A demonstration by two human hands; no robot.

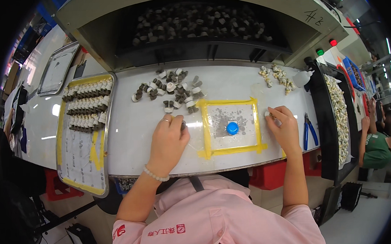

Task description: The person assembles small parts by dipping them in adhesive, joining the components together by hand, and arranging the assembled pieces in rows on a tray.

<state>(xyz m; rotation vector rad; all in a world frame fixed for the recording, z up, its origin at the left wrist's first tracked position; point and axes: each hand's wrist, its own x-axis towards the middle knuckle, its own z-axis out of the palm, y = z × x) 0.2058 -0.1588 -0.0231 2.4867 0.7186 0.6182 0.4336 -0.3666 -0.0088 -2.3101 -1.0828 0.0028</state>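
My left hand (168, 138) is closed, with a small dark grey cylindrical part (183, 125) showing at its fingertips. To the right, my right hand (284, 129) pinches a small whitish piece (267, 113) between thumb and fingers. Between the hands, a square pad bordered with yellow tape (207, 139) bears grey smudges and a round blue cap-like piece (232, 128). Beyond my left hand lies a loose pile of grey-and-white parts (171, 87). Small cream and gold parts (283, 79) are scattered beyond my right hand.
A metal tray (60, 165) at left holds rows of grey-and-white parts. Blue-handled pliers (309, 132) lie right, beside a black tray (332, 159) of cream parts and a white bottle (302, 78). A machine housing (87, 35) with a full dark bin stands behind. Another person (378, 151) sits far right.
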